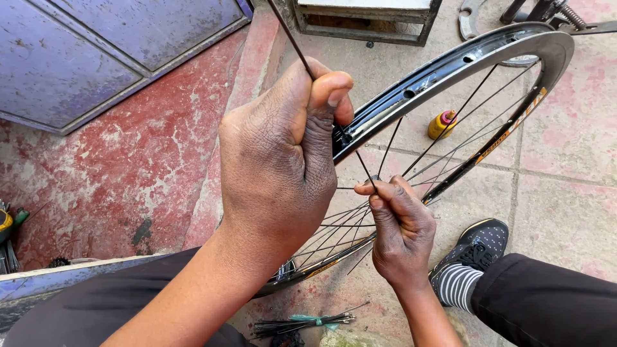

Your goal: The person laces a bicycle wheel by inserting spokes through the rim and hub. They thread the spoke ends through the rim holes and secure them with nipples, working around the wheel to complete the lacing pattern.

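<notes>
Head view looking down: I see my left hand closed in a fist around a thin dark spoke, thumb pressed on top, the spoke running up and away past the top edge. My right hand is pinched narrow, fingertips closed on the lower end of a spoke near where it meets the others inside the wheel; whether it is the same spoke I cannot tell. Between and behind both hands stands a bicycle rim, black with holes along its inner channel, tilted, its laced spokes fanning toward the hub hidden by my left wrist. A yellow bottle with a red cap stands on the paved floor beyond the rim. A tied bundle of loose spokes lies on the ground below my hands, and my dark shoe with a striped sock rests beside the rim.
</notes>
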